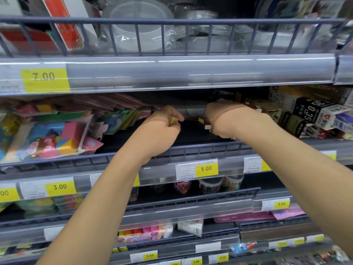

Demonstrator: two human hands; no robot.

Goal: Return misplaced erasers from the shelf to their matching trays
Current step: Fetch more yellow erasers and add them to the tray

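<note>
Both my hands reach into the middle shelf (191,148), over its dark rail. My left hand (162,129) curls its fingers round a small yellow eraser (173,120). My right hand (221,119) grips small red and white packaged erasers (205,124), which poke out below its fingers. A row of similar red packs (191,118) lies between the two hands at the back of the shelf. My right palm hides how many packs it holds.
Bags of colourful erasers (57,138) fill the shelf's left side. Boxes of pen refills (309,115) crowd its right. Clear tape rolls (137,29) sit on the shelf above. Small jars (210,185) and price tags (206,168) line the shelves below.
</note>
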